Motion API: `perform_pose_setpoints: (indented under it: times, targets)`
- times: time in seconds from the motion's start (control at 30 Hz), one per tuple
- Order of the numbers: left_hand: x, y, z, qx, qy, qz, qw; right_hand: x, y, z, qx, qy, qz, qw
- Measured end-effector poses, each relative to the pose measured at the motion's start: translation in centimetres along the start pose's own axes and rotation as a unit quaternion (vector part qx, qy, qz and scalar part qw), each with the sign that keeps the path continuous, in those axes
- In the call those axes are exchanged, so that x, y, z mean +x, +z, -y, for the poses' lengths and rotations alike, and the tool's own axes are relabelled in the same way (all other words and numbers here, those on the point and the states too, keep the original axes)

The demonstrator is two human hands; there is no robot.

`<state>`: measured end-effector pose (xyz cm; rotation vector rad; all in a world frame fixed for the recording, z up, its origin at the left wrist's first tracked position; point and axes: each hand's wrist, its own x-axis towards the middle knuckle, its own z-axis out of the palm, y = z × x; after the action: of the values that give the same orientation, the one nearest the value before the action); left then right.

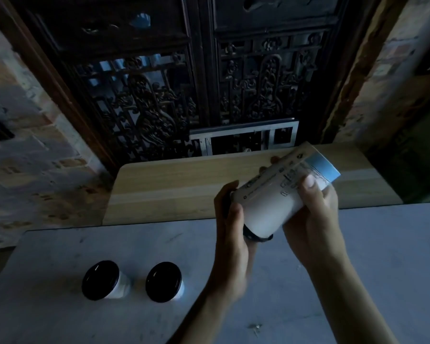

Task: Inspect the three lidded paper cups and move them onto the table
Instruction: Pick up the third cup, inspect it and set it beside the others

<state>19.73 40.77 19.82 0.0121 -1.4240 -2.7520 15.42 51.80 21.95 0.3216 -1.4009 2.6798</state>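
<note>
A white paper cup (271, 204) with a black lid, printed text and a blue band at its base is tilted nearly on its side in the air, lid end toward me. My left hand (231, 234) grips it near the lid. My right hand (315, 214) holds the base end, thumb on the printed side. Two more white cups with black lids stand upright on the grey surface (358, 269) at lower left: one cup (102, 280) to the left, the other cup (164, 281) just right of it.
A light wooden table top (171, 184) lies just beyond the grey surface, under the held cup's far end. Behind it stands a dark carved wooden door with a small metal frame (243, 137) at its foot. Brick walls flank both sides.
</note>
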Motion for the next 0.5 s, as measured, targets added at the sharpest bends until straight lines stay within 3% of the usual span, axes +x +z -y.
perform_pose_setpoints:
  times: [0.23, 0.33, 0.5]
  targets:
    - [-0.6, 0.7, -0.2, -0.044, -0.157, -0.094, 0.982, 0.9, -0.7, 0.6, -0.033, 0.066, 0.05, 0.996]
    - [-0.8, 0.6, -0.6, -0.085, -0.204, -0.074, 0.972, 1.3, -1.2, 0.9, -0.022, 0.078, 0.067, 0.994]
    - [-1.1, 0.8, -0.9, -0.107, -0.212, -0.041, 0.971, 1.8, -1.6, 1.3, -0.03, 0.076, 0.082, 0.993]
